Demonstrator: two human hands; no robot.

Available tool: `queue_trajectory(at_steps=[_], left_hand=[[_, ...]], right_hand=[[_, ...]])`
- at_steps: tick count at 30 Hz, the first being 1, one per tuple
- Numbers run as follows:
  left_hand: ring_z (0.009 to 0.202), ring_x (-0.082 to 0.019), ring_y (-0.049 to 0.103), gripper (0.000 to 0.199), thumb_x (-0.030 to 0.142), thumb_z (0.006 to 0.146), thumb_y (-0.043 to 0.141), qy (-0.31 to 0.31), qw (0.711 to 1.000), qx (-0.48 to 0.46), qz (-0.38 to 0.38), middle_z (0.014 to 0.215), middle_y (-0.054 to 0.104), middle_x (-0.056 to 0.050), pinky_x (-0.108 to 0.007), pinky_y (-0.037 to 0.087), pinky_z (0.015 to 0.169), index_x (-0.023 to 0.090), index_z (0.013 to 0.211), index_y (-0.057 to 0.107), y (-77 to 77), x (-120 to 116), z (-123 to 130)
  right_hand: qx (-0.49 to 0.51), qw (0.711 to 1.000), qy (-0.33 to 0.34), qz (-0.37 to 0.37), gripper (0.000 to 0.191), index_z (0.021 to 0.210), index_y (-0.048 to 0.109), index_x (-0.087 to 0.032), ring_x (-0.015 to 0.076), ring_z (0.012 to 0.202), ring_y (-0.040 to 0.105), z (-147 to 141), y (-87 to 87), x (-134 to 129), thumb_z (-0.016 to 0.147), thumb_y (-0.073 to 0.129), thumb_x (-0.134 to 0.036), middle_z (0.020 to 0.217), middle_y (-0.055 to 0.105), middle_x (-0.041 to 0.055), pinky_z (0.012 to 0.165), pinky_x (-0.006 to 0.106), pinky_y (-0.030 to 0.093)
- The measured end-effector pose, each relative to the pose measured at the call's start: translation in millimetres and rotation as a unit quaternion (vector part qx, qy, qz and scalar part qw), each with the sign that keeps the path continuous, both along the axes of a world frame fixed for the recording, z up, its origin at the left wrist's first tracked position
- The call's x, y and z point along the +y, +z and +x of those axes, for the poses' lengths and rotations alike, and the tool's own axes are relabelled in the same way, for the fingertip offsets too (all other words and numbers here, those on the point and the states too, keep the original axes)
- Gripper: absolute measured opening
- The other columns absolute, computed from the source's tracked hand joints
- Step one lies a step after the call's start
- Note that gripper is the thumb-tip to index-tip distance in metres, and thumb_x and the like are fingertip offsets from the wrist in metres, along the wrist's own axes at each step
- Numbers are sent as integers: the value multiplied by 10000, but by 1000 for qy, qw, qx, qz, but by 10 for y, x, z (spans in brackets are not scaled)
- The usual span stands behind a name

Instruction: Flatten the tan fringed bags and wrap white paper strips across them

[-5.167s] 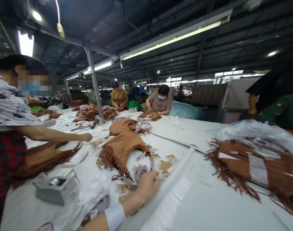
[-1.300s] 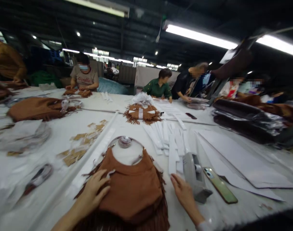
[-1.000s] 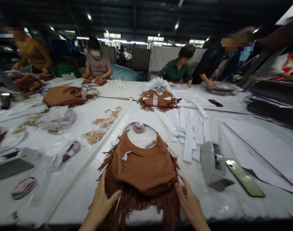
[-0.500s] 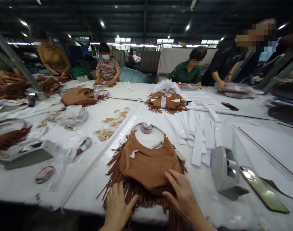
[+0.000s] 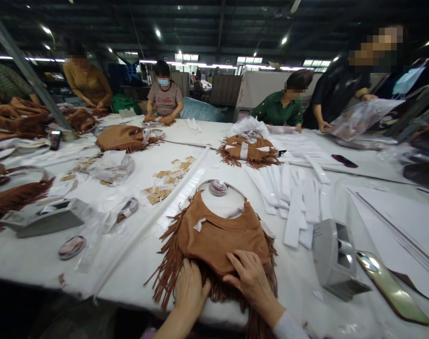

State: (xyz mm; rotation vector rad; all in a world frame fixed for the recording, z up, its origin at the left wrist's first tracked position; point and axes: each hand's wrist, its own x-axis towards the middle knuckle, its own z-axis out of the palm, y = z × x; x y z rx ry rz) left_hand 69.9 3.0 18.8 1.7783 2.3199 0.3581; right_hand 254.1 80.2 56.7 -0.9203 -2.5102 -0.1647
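Observation:
A brown suede handbag (image 5: 221,230) with long fringe (image 5: 170,263) lies on the white table in front of me. Its handle loops away from me, with a wrapped coil (image 5: 218,188) inside the loop. My left hand (image 5: 191,287) reaches under the bag's lower left edge among the fringe; its fingertips are hidden and the thumb stands apart. On the bag's lower right front rests my right hand (image 5: 251,278), open, fingers extended over the suede and thumb near the lower edge. A small white wrapped tab (image 5: 199,225) sits by the zip line.
Grey tape dispensers (image 5: 336,259) stand at right and left, with a phone (image 5: 394,287) at far right. White strips (image 5: 295,207), paper tags (image 5: 168,179) and other fringed bags (image 5: 248,149) lie beyond. Several co-workers stand around the table.
My left hand has moved forward, its fingers now under the bag's edge. My right hand has shifted left across the bag. At far right, a co-worker has lifted a plastic bag.

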Motion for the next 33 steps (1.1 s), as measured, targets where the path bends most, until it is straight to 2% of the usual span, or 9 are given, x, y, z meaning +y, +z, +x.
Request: queue_trajectory(at_steps=[7,10,13,16,21,23,25,28,33], left_hand=[[951,-221,646,259,81,871,386,-89,988,-93,-81,1007,655,-125,-285,473,808,132,1070,542,341,415,-203],[987,-216,644,348,59,863,371,-131,982,-70,-118,1030,663,-91,-290,476,823,178,1169,485,340,213,-459],[962,-221,663,418,41,863,334,-115,969,-11,-218,1140,632,-107,-325,496,807,192,1234,450,222,-129,-642],[1025,-239,644,484,81,862,362,-110,962,-4,-250,1255,575,-137,-360,496,850,191,1333,389,162,-370,-753],[1089,-218,607,577,66,822,368,-130,950,-42,-279,1317,532,-135,-330,480,888,207,1382,392,334,-519,-939],[1084,-271,596,577,121,809,446,-145,947,-15,-285,1274,555,-130,-396,484,874,237,1374,427,466,-519,-971],[1099,-321,564,590,225,806,535,-149,963,26,-221,1253,559,-121,-474,466,881,279,1383,425,599,-465,-932],[1161,-315,495,608,380,840,561,-170,984,52,-25,1290,513,-116,-507,407,963,292,1413,378,716,-278,-727],[1194,-347,428,625,516,768,646,-207,964,101,136,1172,525,-129,-599,256,1067,229,1305,504,687,46,-271]], right_hand=[[4,1000,-29,8,564,1064,617,-133,212,775,546,22,-29,377,877,361,-599,846,628,92,686,342,421],[-10,1000,-24,-7,576,1032,609,-132,199,749,557,54,-80,518,897,298,-597,806,617,78,654,316,429],[-61,997,23,-32,559,1004,608,-157,190,749,570,50,-182,509,892,304,-612,813,619,62,646,302,443],[-77,996,31,-42,536,1053,592,-149,196,796,582,46,-242,446,900,329,-591,858,623,69,688,308,462],[-91,995,18,-48,532,1116,575,-159,221,806,573,69,-126,350,836,494,-604,883,621,76,680,336,453],[-83,995,3,-58,526,1151,558,-166,235,829,561,62,-38,283,815,570,-571,918,626,84,707,355,444],[-62,995,-4,-76,480,1177,541,-173,240,861,548,39,51,193,827,610,-494,969,629,89,753,373,431],[-24,994,2,-103,387,1206,521,-191,241,940,523,-17,161,31,866,587,-365,1066,617,87,846,398,398],[-22,990,-20,-138,518,1213,520,-230,271,1027,487,-80,228,-221,786,647,-495,1139,581,86,947,461,333]])
